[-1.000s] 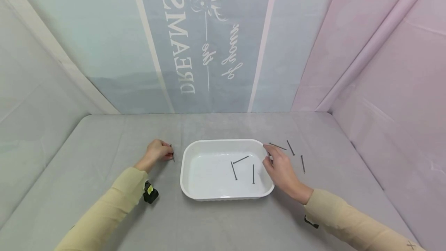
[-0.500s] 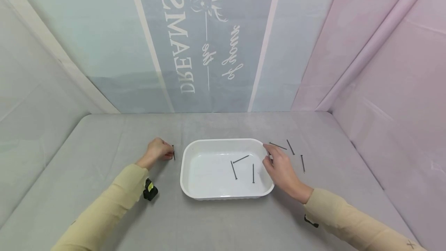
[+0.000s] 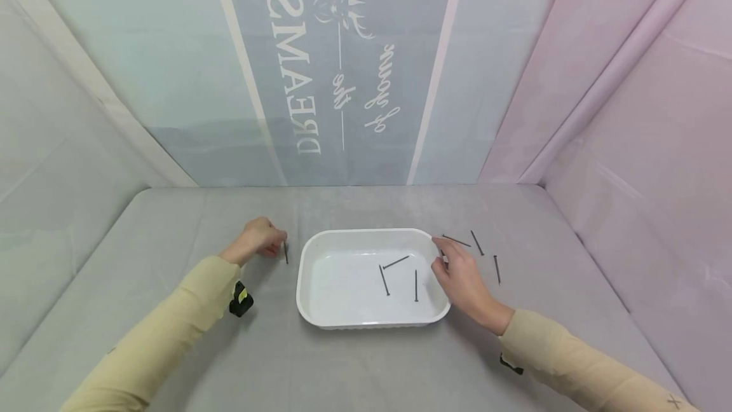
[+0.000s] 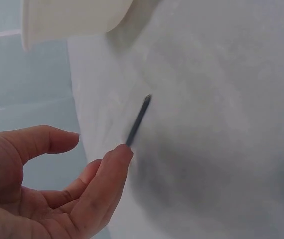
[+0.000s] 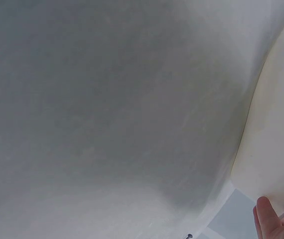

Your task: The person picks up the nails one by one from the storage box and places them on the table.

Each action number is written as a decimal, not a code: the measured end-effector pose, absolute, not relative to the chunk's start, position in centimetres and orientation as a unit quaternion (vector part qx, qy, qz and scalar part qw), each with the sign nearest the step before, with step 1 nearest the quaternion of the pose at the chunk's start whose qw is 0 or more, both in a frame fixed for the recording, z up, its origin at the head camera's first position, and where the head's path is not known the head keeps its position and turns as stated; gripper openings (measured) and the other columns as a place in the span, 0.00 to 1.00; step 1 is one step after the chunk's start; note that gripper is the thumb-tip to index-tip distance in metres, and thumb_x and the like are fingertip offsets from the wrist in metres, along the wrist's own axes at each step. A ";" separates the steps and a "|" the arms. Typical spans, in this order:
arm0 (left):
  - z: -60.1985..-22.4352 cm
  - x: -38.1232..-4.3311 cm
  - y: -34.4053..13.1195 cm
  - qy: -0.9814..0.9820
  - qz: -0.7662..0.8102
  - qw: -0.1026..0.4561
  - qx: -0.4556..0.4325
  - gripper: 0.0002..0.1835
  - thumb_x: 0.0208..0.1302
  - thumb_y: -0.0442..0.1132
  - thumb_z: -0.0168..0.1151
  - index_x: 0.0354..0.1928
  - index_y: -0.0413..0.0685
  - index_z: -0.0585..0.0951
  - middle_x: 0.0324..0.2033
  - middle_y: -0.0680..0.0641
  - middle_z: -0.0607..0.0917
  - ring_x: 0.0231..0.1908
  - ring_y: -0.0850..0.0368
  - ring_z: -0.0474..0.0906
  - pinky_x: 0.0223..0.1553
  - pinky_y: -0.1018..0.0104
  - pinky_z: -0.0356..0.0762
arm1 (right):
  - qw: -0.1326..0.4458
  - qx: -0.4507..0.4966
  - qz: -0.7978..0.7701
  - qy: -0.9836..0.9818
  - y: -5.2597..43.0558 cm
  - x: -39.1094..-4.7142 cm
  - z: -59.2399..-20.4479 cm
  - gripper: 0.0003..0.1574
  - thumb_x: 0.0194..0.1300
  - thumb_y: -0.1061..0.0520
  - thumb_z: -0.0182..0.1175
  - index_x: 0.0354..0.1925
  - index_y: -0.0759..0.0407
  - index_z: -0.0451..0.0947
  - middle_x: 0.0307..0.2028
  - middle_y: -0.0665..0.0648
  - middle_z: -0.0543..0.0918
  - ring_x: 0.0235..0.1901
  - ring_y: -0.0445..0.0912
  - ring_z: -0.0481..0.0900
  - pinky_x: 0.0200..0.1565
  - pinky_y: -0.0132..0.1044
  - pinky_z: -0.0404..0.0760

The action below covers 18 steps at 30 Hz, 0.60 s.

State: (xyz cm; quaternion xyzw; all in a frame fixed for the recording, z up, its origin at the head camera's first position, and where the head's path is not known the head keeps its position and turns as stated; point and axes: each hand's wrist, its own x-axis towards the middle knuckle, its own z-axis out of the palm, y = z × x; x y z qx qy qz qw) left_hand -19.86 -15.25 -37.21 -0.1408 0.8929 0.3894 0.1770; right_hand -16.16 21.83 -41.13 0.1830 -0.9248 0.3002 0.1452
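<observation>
- Currently, your left hand [image 3: 260, 237] is working at a lone nail [image 4: 139, 119] beside the tray's [image 3: 343, 291] left end; its fingers [image 4: 114, 174] are bending loosely, hiding one end of the nail, with the thumb standing apart.
- Your right hand [image 3: 463, 278] is gripping the tray's right rim.
- Three nails [image 3: 415, 286] are lying inside the tray.
- Three more nails [image 3: 497, 270] are lying on the tabletop [image 3: 366, 367], just right of the tray.

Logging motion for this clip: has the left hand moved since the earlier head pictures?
Yes: the left hand is slightly higher in the head view, judged against the unmoved white baking dish.
</observation>
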 end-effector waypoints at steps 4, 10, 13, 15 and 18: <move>-36.5 -20.1 -15.1 0.896 0.387 0.175 -0.129 0.12 0.56 0.34 0.51 0.31 0.27 0.76 0.21 0.43 0.78 0.26 0.53 0.80 0.33 0.63 0.80 | 0.146 0.182 0.300 -0.925 21.8 -16.1 -41.2 0.24 0.56 0.69 0.50 0.53 0.72 0.69 0.50 0.68 0.74 0.41 0.54 0.79 0.35 0.33 0.80; -35.8 -20.6 -14.9 0.908 0.362 0.179 -0.115 0.11 0.59 0.35 0.51 0.31 0.30 0.75 0.19 0.45 0.75 0.28 0.53 0.79 0.35 0.62 0.80 | 0.142 0.178 0.304 -0.925 21.7 -15.8 -41.4 0.24 0.57 0.68 0.50 0.54 0.72 0.69 0.51 0.68 0.74 0.42 0.54 0.79 0.36 0.33 0.80; -35.5 -20.5 -14.7 0.916 0.344 0.178 -0.104 0.11 0.59 0.35 0.51 0.30 0.31 0.75 0.19 0.46 0.75 0.29 0.53 0.78 0.36 0.61 0.79 | 0.144 0.179 0.305 -0.924 21.6 -15.7 -41.5 0.24 0.57 0.68 0.50 0.54 0.72 0.69 0.51 0.68 0.74 0.43 0.55 0.79 0.36 0.33 0.80; -35.2 -20.4 -14.5 0.923 0.331 0.175 -0.092 0.12 0.59 0.36 0.50 0.32 0.29 0.76 0.20 0.44 0.76 0.29 0.53 0.78 0.37 0.61 0.79 | 0.145 0.179 0.305 -0.924 21.6 -15.6 -41.5 0.24 0.57 0.68 0.50 0.54 0.72 0.68 0.51 0.69 0.73 0.43 0.55 0.79 0.36 0.32 0.80; -34.8 -20.3 -14.1 0.934 0.306 0.168 -0.073 0.15 0.60 0.36 0.51 0.37 0.27 0.77 0.25 0.41 0.78 0.28 0.52 0.78 0.37 0.60 0.79 | 0.146 0.177 0.305 -0.924 21.4 -15.4 -41.6 0.24 0.57 0.68 0.50 0.54 0.72 0.69 0.51 0.68 0.74 0.43 0.55 0.79 0.36 0.33 0.80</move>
